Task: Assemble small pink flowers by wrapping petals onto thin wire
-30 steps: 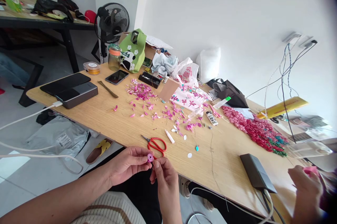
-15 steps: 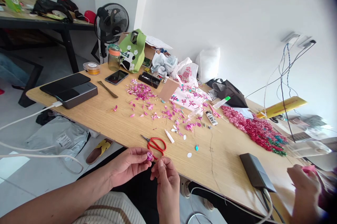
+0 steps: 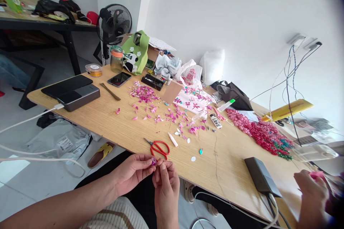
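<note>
My left hand [image 3: 133, 171] pinches a small pink spool [image 3: 153, 161] between thumb and fingers, just below the wooden table's [image 3: 113, 125] near edge. My right hand [image 3: 166, 179] is closed in a pinch right beside the spool, touching it or a thread too thin to make out. Red-handled scissors [image 3: 159, 147] lie on the table just above both hands. Pink petals [image 3: 172, 116] are scattered over the table's middle.
A heap of red-pink flowers [image 3: 262, 134] lies at the right, with a dark power bank [image 3: 262, 176] in front. Another person's hand [image 3: 311, 191] holds something pink at far right. Phones, a tablet stack [image 3: 72, 92], a green bag [image 3: 135, 53] and a fan [image 3: 114, 24] stand at the left.
My right hand has risen and closed in on the spool. My left hand has turned the spool slightly and stayed in place. The other person's hand barely shifted.
</note>
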{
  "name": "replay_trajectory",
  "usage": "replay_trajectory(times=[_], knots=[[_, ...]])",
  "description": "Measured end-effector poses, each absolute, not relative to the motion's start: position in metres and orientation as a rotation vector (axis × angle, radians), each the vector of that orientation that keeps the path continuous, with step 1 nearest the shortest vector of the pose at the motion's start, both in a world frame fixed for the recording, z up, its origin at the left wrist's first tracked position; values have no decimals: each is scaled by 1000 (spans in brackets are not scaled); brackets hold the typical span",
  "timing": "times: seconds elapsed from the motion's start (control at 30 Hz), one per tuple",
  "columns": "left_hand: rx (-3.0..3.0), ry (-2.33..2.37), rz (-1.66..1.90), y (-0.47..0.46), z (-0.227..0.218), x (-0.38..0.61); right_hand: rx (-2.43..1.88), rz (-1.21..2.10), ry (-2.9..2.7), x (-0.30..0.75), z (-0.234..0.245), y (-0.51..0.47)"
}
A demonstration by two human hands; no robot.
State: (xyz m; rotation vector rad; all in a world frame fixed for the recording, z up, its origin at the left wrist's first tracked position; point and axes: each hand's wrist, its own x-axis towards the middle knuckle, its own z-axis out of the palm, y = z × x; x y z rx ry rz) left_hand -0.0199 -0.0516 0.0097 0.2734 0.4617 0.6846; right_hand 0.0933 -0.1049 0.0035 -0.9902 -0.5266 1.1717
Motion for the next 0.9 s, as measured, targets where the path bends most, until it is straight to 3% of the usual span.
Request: replay_trajectory(times=[0.17, 0.63, 0.9], knots=[[325, 503, 757, -57, 12, -18, -1085, 1102, -629, 91, 2, -107], [360, 636, 891, -66, 11, -9, -1394, 476, -1127, 79, -1, -106], [320, 595, 809, -59, 12, -16, -1353, 614, -1074, 97, 10, -112]])
